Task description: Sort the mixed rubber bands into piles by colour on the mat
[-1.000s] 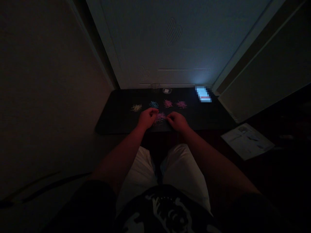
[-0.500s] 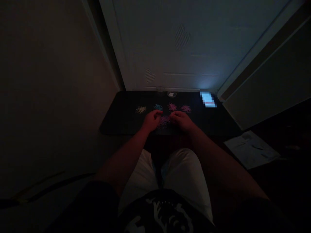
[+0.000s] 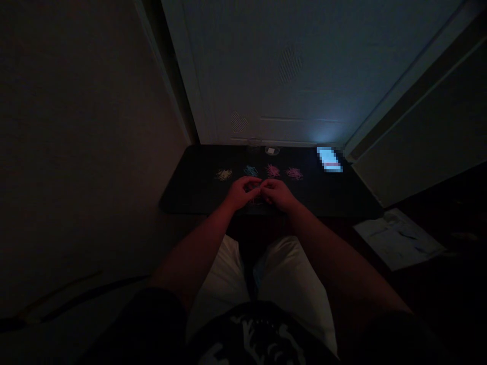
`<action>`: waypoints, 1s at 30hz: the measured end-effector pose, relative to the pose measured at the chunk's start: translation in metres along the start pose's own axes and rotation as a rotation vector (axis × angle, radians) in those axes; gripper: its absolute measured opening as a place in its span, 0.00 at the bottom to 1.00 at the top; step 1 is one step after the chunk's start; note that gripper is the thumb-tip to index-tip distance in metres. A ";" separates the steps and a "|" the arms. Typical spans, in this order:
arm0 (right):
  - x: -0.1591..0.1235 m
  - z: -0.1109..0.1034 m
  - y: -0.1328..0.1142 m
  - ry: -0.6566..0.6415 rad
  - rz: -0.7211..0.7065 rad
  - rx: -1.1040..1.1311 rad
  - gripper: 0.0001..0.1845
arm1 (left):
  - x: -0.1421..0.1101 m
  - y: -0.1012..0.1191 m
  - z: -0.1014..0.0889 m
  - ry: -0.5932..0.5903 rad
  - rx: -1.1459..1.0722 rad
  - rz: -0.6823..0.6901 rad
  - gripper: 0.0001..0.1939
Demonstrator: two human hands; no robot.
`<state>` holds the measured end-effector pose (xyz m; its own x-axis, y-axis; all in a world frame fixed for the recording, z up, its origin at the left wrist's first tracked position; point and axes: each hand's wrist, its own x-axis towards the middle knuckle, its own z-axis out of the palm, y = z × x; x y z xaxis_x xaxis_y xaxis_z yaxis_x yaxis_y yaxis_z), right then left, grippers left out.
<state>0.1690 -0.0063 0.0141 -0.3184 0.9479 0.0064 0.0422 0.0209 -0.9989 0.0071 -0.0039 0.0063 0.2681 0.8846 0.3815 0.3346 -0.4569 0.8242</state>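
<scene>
My left hand point(image 3: 240, 192) is over the near middle of a dark board, its thumb and index finger curved and apart. Close against its fingertips, my right hand point(image 3: 279, 194) has its fingers pinched together; what they hold, if anything, is too dark to make out. Below both hands lies a pile of thin purplish sticks point(image 3: 254, 201), mostly covered by them. Just beyond, separate small piles lie in a row: pale yellowish sticks point(image 3: 224, 174), blue sticks point(image 3: 250, 171), pink sticks point(image 3: 273, 171) and more pinkish sticks point(image 3: 294, 173).
The dark board point(image 3: 190, 195) ends against a white door panel point(image 3: 236, 66). A lit phone point(image 3: 329, 159) leans at the board's far right. A small clear dish point(image 3: 271, 151) with a white label stands at the back. Papers point(image 3: 399, 238) lie lower right.
My right hand has moved left, so its fingertips now meet those of my left hand above the purplish pile. The whole view has shifted slightly.
</scene>
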 end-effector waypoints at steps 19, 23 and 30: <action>-0.002 0.004 0.016 0.184 -0.129 -0.022 0.15 | 0.003 -0.010 0.001 0.117 -0.099 -0.138 0.09; -0.002 0.006 0.015 0.203 -0.109 -0.039 0.15 | 0.001 -0.008 0.000 0.090 -0.114 -0.148 0.11; -0.004 0.006 0.012 0.211 -0.115 -0.123 0.16 | 0.000 -0.003 -0.001 0.063 -0.081 -0.142 0.11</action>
<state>0.1652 -0.0113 0.0015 -0.1234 0.9822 0.1416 0.1363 0.1581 -0.9780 0.0052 -0.0027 0.0041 0.1653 0.9449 0.2827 0.2907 -0.3206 0.9015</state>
